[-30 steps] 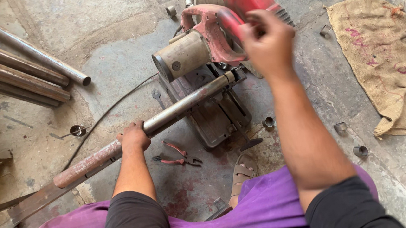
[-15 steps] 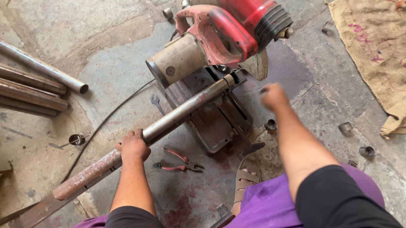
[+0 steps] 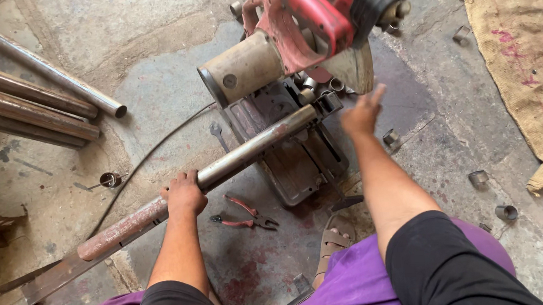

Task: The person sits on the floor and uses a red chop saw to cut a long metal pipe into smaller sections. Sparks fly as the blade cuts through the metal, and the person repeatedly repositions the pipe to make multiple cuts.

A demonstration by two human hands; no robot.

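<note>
Head view: my left hand (image 3: 184,193) clenches the long rusty steel pipe (image 3: 221,169); my right hand (image 3: 362,112), released, nears the red chop saw (image 3: 313,20), whose blade could cut it.

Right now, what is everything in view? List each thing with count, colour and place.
chop saw: one, red, top centre, head raised
long pipe: one, rusty grey, lying across the saw base
spare pipes: about four, rusty, upper left
pliers: one, red-handled, on the floor below the pipe
cut rings: several, grey, scattered on the right
sack: one, tan, right edge
cable: one, black, left of saw
left hand: grips the long pipe
right hand: open, empty, beside the saw base
</note>
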